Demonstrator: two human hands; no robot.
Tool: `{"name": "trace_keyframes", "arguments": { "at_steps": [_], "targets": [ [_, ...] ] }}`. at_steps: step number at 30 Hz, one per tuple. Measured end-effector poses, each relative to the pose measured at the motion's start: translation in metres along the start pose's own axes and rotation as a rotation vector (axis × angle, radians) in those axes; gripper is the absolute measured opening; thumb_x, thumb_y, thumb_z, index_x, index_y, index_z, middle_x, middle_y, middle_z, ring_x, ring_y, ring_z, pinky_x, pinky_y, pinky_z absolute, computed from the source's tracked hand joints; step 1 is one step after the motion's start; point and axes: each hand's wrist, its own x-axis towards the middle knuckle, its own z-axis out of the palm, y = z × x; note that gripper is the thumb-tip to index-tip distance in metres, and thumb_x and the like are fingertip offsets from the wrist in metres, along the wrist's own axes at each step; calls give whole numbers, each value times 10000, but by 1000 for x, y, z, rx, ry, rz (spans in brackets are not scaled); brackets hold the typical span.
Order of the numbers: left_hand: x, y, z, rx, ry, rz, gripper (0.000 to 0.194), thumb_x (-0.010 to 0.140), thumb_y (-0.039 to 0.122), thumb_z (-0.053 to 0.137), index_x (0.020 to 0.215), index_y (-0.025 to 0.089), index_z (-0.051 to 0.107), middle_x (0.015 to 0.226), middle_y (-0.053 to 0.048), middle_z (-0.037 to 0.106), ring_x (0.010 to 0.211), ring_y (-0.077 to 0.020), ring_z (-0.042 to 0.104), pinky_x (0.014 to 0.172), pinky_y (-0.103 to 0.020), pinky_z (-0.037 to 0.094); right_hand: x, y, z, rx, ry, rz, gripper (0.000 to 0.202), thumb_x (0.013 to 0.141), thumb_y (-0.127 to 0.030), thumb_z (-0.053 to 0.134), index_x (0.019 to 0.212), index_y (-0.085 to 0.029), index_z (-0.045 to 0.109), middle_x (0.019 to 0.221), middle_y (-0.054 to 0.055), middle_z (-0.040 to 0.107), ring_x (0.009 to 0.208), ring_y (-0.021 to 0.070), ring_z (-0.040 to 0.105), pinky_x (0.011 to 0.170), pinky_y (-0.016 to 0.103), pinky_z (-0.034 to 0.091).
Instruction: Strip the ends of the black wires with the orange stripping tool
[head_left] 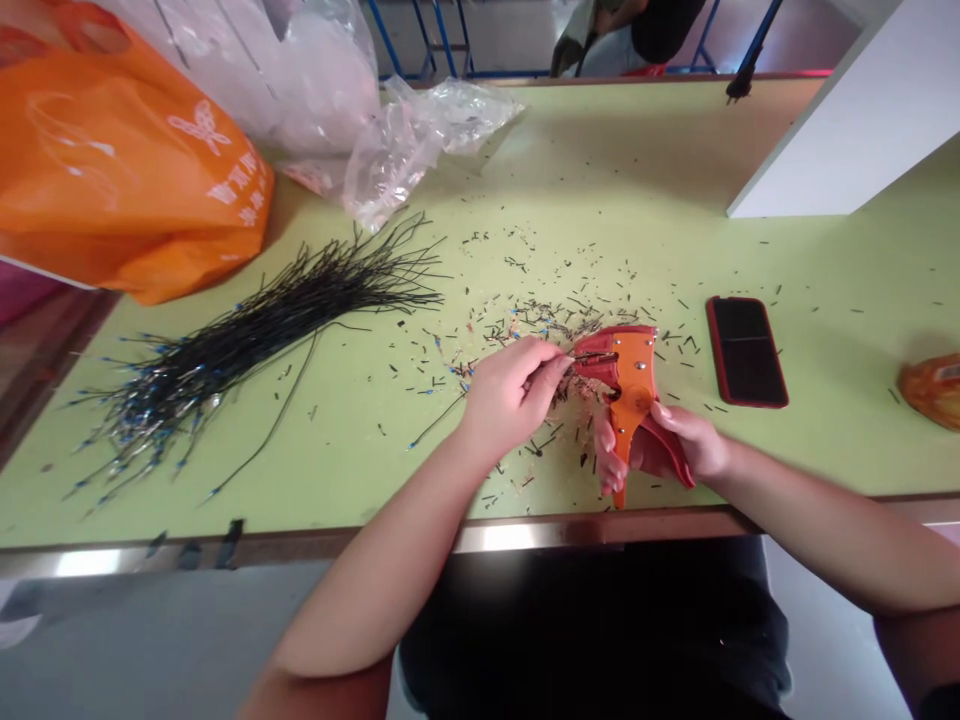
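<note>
My right hand [686, 440] is wrapped round the handles of an orange and red wire stripper [634, 375], whose jaws point left. Pinched in my left hand [514, 395] is a thin black wire [439, 422]; its blue-tipped end trails out below the hand, and the other end meets the stripper's jaws. Whether the jaws are closed on the wire I cannot make out. Left of my hands lies a large bundle of black wires [262, 325] with blue and metallic ends. One loose wire [274, 440] curves away beneath the bundle.
Short black wire scraps [525, 310] litter the green table [600, 200] around the stripper. A red-edged phone [748, 352] lies to the right, near an orange object [934, 388]. An orange bag [135, 160] and clear plastic bags [405, 140] stand back left; a white panel [847, 120] rises back right.
</note>
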Motion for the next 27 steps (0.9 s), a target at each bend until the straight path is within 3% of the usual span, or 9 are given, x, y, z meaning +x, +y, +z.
{"name": "trace_keyframes", "arguments": {
  "at_steps": [4, 9, 13, 20, 27],
  "targets": [
    [2, 0, -7, 97, -88, 35, 266, 1063, 258, 488, 836, 195, 612, 708, 1, 621, 641, -124, 562, 594, -258, 428, 0, 0, -1, -44, 22, 15, 523, 998, -633, 598, 1053, -120, 686, 874, 84, 704, 836, 229, 723, 797, 350, 555],
    [3, 1, -17, 248, -208, 122, 206, 1026, 151, 441, 1002, 188, 642, 841, -31, 716, 720, -148, 632, 620, -279, 440, 0, 1, -4, -66, 63, 19, 512, 1009, -621, 578, 1050, -121, 682, 863, 81, 692, 844, 240, 711, 811, 379, 556],
    [0, -3, -15, 310, -186, 127, 222, 1027, 137, 436, 994, 203, 645, 836, -25, 749, 735, -153, 667, 633, -279, 448, 1, 0, -5, -114, 93, 14, 494, 1013, -610, 581, 1029, -124, 672, 857, 73, 678, 831, 231, 702, 807, 376, 554],
    [-2, 0, -13, 344, -189, 69, 214, 994, 135, 448, 935, 214, 638, 698, 12, 696, 605, -135, 605, 574, -273, 385, 4, 3, 2, -88, 90, -9, 466, 1019, -593, 604, 943, -136, 652, 758, 20, 616, 724, 179, 653, 737, 338, 563],
    [-3, 0, -12, 354, -188, 63, 231, 824, 40, 448, 849, 221, 591, 666, 19, 654, 560, -140, 536, 534, -284, 316, 7, 7, 13, -123, 215, -16, 495, 969, -622, 675, 782, -177, 563, 619, -46, 516, 535, 125, 529, 570, 284, 493]
  ]
}}
